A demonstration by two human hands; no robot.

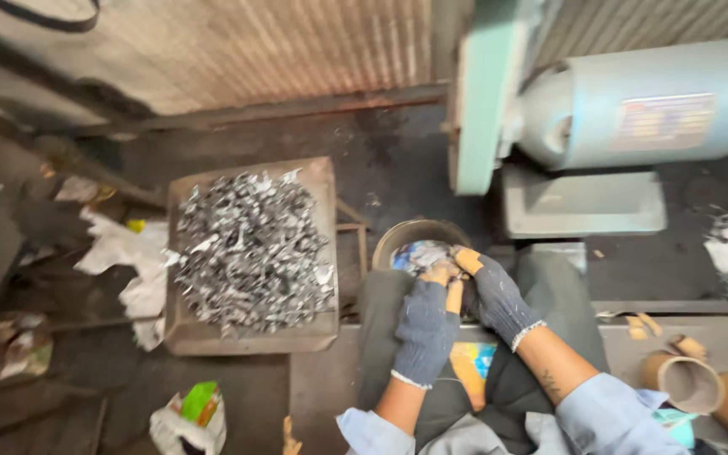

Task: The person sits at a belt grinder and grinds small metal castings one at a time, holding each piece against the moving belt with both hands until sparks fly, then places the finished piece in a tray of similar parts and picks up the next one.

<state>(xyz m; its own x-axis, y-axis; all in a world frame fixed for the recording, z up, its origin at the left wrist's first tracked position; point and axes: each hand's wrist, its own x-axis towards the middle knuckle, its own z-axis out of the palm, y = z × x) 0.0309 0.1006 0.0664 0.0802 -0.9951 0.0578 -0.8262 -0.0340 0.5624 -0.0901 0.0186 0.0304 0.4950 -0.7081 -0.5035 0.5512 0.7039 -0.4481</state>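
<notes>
Both hands wear dark blue knit gloves with orange fingertips. My left hand (pixel 425 324) and my right hand (pixel 495 295) meet over my lap, fingers pressed together just in front of a round metal bowl (pixel 398 236) that holds small shiny pieces. Whatever sits between the fingertips is too small and blurred to make out. A flat tray (pixel 187 333) heaped with silvery metal scraps (pixel 250 248) stands to the left of the hands on the dark floor.
A pale blue motor (pixel 650 101) on a grey base (pixel 583 202) with a green upright plate (pixel 482 93) stands at the back right. Cardboard tubes (pixel 684 379) lie at the right. White rags (pixel 128 253) and a green packet (pixel 195 404) lie at the left.
</notes>
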